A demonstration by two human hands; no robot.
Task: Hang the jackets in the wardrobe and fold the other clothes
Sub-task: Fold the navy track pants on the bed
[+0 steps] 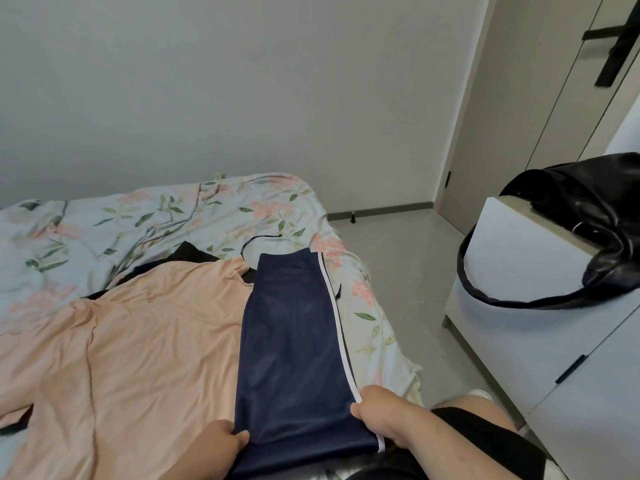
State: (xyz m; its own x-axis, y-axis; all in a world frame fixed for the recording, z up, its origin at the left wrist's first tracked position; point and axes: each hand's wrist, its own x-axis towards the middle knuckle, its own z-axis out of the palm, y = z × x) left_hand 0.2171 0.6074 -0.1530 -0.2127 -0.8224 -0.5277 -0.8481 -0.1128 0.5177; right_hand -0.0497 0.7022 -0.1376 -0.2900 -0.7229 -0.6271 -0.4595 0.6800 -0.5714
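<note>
Fingers (pixel 239 437) of the left hand (pixel 218 445) were pinched on the near left corner of the shorts (pixel 294 341), thumb on top. The right hand (pixel 384 417) was pinched likewise on the white-striped right edge. The shorts were laid lengthwise on the bed (pixel 173 216), partly over a peach shirt (pixel 138 341). The cloth was judged thin, soft, light and rather slick. It would best be taken at the hem corners and kept taut while folded. A bag (pixel 571 220) was set on a cabinet (pixel 512 271), well apart.
</note>
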